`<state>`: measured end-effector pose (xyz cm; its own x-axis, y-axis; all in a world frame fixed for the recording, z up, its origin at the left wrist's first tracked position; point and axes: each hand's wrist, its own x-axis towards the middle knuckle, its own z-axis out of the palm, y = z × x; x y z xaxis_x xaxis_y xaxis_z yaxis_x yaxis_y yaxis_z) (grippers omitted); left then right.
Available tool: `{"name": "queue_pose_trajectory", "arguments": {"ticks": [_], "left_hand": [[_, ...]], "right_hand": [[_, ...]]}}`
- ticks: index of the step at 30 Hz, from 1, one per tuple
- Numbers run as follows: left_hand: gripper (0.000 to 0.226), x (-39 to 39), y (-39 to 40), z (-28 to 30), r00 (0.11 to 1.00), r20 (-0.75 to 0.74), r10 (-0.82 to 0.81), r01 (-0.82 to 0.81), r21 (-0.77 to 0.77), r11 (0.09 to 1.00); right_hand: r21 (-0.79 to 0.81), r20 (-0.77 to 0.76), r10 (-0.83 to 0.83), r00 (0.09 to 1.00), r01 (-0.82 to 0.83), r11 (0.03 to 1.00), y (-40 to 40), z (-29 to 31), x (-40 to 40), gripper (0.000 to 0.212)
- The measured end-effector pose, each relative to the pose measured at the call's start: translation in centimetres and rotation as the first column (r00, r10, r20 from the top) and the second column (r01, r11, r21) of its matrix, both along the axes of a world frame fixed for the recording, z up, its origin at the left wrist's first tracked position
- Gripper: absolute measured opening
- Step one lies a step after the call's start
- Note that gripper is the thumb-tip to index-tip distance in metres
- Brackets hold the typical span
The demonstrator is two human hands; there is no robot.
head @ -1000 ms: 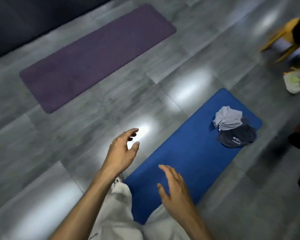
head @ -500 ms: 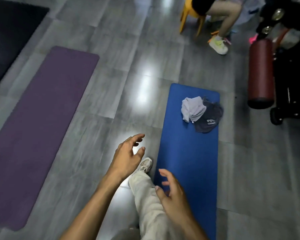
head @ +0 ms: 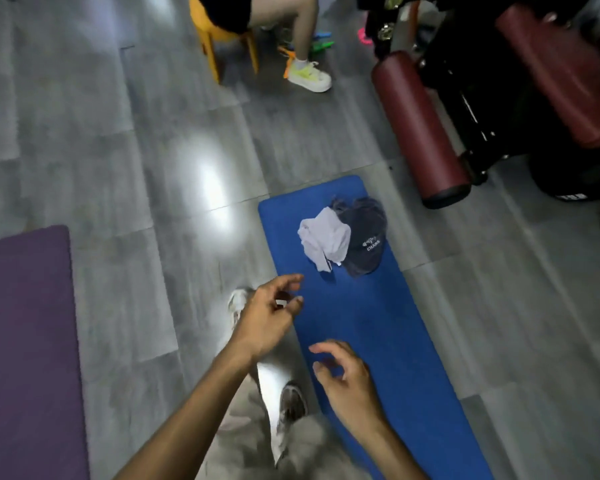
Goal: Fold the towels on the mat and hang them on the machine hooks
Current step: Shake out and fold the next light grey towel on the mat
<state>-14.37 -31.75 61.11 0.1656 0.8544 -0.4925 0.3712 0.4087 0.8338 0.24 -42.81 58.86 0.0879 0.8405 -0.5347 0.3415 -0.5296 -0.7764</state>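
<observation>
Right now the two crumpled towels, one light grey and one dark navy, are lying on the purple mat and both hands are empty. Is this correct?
Not quite. The head view shows the light grey towel and dark navy towel lying on the blue mat, not the purple mat. The left hand and right hand are indeed empty.

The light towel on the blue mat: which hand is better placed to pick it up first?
Probably the left hand. Its fingers reach out over the blue mat edge, nearer the light towel. The right hand hangs lower and farther back. Both hold nothing.
</observation>
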Motion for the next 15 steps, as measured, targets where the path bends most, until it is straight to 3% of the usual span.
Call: {"name": "queue_pose_trajectory", "arguments": {"ticks": [5, 9, 13, 15], "left_hand": [[0.032, 2.3, 11.7, -5.6, 0.981, 0.039, -0.191, 0.194, -0.096, 0.976], [0.035, 2.8, 21.7, -12.2, 0.952, -0.019, -0.306, 0.297, -0.186, 0.936], [0.033, 2.2, 29.0, -22.3, 0.928, -0.136, -0.347, 0.298, -0.291, 0.909], [0.029, 1.4, 31.6, -29.2, 0.871, -0.242, -0.427, 0.348, -0.310, 0.885]], "right_hand": [[-0.026, 0.085, -0.186, 0.979, 0.189, 0.982, 9.5, -4.5, 0.5, 0.020], [-0.189, 0.157, -0.295, 0.943, 0.322, 0.928, 17.3, -11.1, 1.4, 0.033], [-0.392, 0.175, -0.254, 0.951, 0.303, 0.869, 23.1, -21.1, 2.5, 0.036], [-0.460, 0.170, -0.207, 0.963, 0.263, 0.848, 25.6, -27.6, 3.2, 0.032]]}}
